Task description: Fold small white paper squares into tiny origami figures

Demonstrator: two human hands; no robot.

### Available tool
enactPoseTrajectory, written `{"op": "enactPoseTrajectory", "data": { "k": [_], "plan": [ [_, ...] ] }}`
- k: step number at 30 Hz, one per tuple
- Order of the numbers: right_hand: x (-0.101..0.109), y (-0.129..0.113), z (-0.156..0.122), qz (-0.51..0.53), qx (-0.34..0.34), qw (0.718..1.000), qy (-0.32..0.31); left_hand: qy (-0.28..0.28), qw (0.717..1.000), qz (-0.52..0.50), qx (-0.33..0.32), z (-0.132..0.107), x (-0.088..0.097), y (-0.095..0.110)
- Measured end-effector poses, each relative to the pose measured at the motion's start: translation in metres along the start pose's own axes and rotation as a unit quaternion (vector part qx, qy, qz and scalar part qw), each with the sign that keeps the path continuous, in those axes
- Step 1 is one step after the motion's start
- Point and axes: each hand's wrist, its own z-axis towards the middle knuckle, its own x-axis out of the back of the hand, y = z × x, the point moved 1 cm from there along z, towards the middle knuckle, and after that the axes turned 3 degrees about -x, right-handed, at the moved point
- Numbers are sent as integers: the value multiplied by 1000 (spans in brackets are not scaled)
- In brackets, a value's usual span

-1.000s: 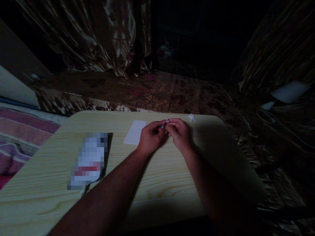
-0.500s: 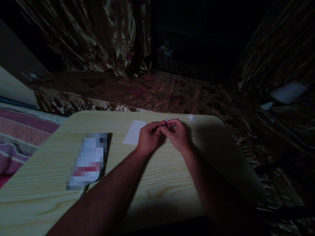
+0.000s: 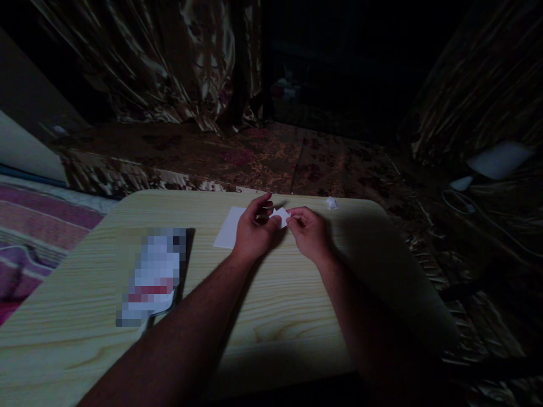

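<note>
White paper, folded into a small piece (image 3: pixel 282 214), is held between the two hands just above the far half of the wood-grain table (image 3: pixel 292 305). The left hand (image 3: pixel 255 230) has its thumb laid across the near face of the piece, with its forefinger raised clear; the fingers underneath are hidden, but the thumb seems to be clamping against them. The right hand (image 3: pixel 310 229) pinches the right-hand corner between thumb and fingertips.

A flat white pad (image 3: pixel 228 229) lies just beside the left hand and partly behind it. Beyond the right hand, near the far edge, sits a little white star-shaped thing (image 3: pixel 331 203).

As I judge it, the main risk is a crease running crooked or a corner tearing, should both hands pull apart while pinching so little paper. If the left thumb eases off, the piece could swivel on the right hand's corner hold or drop. Dim light and the hands' own shadow could hide a misaligned edge, and a sideways slip of the left hand might nudge the pad.
</note>
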Motion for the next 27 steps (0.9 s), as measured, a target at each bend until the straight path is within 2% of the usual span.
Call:
{"op": "enactPoseTrajectory", "data": {
  "k": [5, 13, 20, 27],
  "plan": [
    [4, -4, 1, 13, 4, 1000, -9, -38, 993, -69, 90, 1, 2, -2],
    [5, 0, 2, 29, -6, 999, -40, -44, 994, -70, 77, 1, 1, -5],
    [6, 4, 3, 42, -24, 998, -39, -66, 994, -60, 68, 0, 0, -6],
    [7, 6, 4, 35, -39, 998, -23, -65, 995, -28, 67, 0, 1, -11]
  ]
}}
